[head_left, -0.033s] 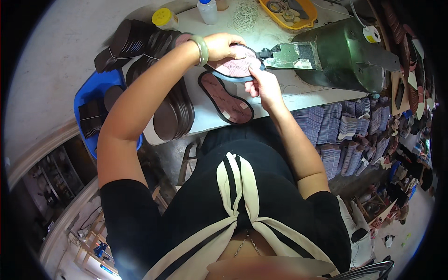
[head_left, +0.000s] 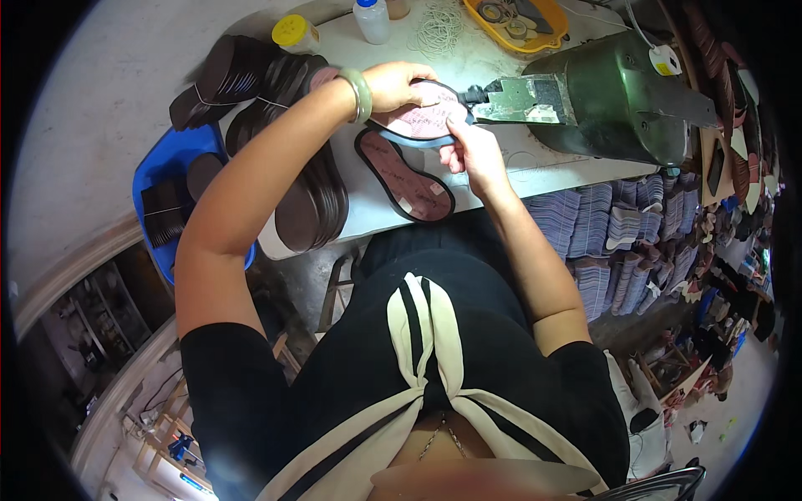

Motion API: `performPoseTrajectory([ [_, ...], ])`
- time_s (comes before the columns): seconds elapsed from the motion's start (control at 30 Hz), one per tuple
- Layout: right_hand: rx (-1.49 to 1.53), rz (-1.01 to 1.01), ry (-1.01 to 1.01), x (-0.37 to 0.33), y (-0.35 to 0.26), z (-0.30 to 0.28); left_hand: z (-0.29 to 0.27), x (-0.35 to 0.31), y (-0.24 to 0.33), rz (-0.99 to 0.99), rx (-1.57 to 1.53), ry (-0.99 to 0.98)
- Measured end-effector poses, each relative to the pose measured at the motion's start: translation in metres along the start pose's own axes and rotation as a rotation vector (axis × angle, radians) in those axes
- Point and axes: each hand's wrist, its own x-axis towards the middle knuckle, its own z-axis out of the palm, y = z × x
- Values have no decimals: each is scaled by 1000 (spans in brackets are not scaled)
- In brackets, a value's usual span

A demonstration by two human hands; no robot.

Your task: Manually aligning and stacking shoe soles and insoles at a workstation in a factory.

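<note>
Left hand and right hand grip a pink insole; a green machine is right of them; brown soles lie left.

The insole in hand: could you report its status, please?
Left hand, right hand: gripping pink insole. Its edge at green machine, contact unclear. Second insole lying nearby.

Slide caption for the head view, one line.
Left hand and right hand hold a pink insole at a green machine.
</note>
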Motion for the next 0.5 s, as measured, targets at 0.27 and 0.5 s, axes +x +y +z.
performPoseTrajectory([
  [0.27,-239,-71,72,0,-6,-9,47,-28,10,-204,-147,326],
  [0.5,-267,-185,134,-6,4,-9,77,-32,9,-269,-203,544],
])
